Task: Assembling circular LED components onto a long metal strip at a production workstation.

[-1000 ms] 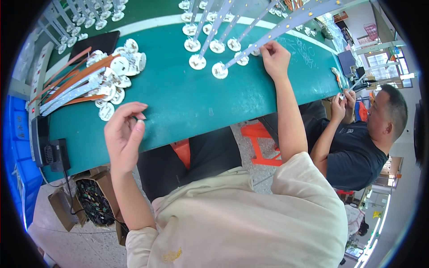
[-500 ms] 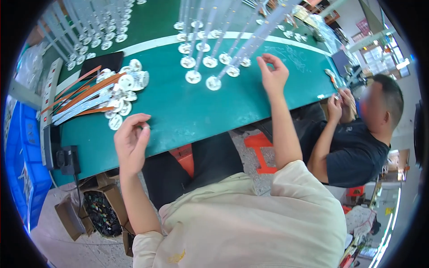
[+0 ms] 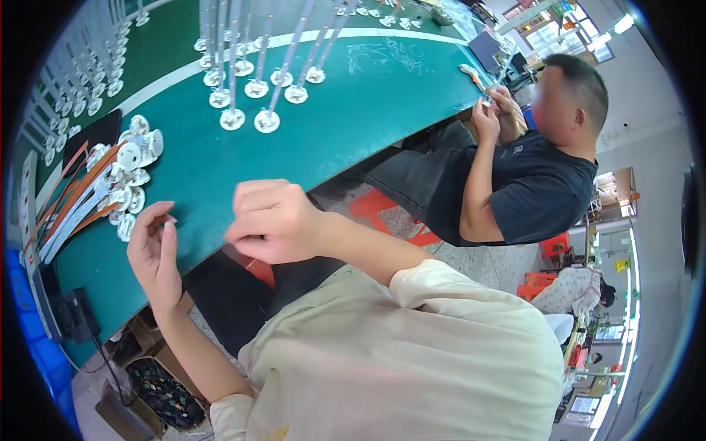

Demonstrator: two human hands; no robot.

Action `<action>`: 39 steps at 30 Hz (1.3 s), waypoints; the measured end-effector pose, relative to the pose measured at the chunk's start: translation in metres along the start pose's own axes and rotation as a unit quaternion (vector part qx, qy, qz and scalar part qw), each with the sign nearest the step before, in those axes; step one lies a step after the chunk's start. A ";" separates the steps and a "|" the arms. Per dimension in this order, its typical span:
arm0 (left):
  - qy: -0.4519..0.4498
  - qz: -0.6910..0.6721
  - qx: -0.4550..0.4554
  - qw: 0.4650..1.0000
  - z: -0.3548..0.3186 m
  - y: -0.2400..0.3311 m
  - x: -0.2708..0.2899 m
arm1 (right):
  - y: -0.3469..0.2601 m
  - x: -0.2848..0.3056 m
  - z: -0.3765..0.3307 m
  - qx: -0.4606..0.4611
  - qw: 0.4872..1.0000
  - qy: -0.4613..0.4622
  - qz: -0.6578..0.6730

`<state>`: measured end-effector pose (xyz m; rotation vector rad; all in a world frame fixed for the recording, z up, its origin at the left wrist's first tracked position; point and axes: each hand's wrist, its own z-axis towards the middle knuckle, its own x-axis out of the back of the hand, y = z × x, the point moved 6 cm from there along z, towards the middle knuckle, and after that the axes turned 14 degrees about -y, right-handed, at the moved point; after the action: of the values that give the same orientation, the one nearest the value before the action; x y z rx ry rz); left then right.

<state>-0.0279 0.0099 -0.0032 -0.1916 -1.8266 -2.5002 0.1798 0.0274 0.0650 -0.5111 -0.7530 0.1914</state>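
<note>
At the green counter (image 3: 220, 165) near edge, left hand (image 3: 153, 253) pinches something too small to tell, right hand (image 3: 273, 220) curled loosely beside it, holding nothing visible, ready to assist

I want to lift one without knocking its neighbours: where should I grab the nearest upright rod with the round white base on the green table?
Probably pinch the thin rod just above its base, coming from the open near side; neighbours crowd left and behind.

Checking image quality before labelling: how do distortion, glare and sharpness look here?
Head view: fisheye bends the green table edge into an arc, with a black rim around the frame; windows at far right blow out; left hand and right hand look fairly sharp; the co-worker's face is blurred.
</note>
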 end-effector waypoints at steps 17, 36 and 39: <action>0.019 0.089 -0.056 0.994 0.001 0.030 0.005 | -0.009 -0.027 0.129 0.135 0.989 -0.052 -0.043; 0.032 0.083 -0.027 0.996 0.004 0.022 0.004 | 0.120 -0.106 0.262 -0.199 0.897 -0.280 -0.279; 0.035 0.071 -0.033 0.996 0.003 0.020 0.001 | 0.115 -0.081 0.260 -0.200 0.951 -0.182 -0.150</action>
<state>-0.0270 0.0063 0.0166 -0.2247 -1.6434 -2.4402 -0.0576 0.1952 0.1174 -0.7472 -1.2307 -0.1614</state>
